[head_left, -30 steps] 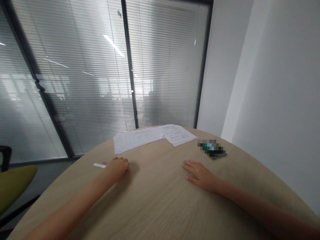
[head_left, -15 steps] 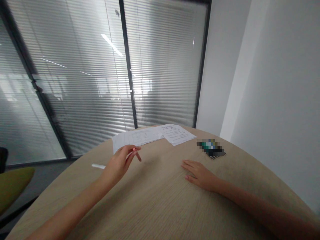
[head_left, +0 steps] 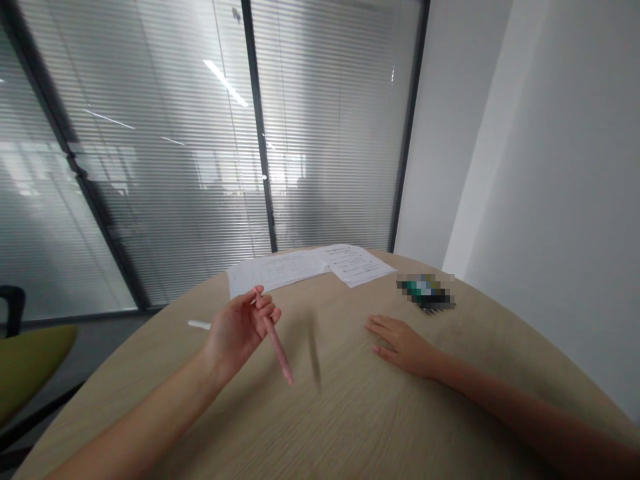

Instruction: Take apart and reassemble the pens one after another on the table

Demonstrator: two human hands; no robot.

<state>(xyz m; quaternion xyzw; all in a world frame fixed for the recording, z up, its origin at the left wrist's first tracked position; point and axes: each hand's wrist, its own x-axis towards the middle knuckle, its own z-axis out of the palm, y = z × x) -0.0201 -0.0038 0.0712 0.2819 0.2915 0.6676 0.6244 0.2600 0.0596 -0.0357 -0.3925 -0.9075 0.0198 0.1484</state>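
Observation:
A slim pink pen (head_left: 279, 351) is held between the curled fingers of my left hand (head_left: 243, 327), raised a little above the table. The pen slants down and to the right, and its shadow falls on the wood beside it. My left palm is turned partly upward. My right hand (head_left: 403, 343) lies flat on the tabletop with its fingers stretched out to the left, holding nothing. Just beyond it sits a dark pouch-like item (head_left: 427, 293), blurred by pixelation, with several thin tips sticking out of its near side.
Printed paper sheets (head_left: 357, 265) lie along the far edge of the round wooden table (head_left: 350, 413). A short white strip (head_left: 199, 325) rests left of my left wrist. A green chair (head_left: 35, 363) stands at the left. Glass panels with blinds (head_left: 200, 167) rise behind.
My left hand has rolled over so its palm faces up, and the pink pen now swings down toward me in full sight. My right hand stays in place on the table.

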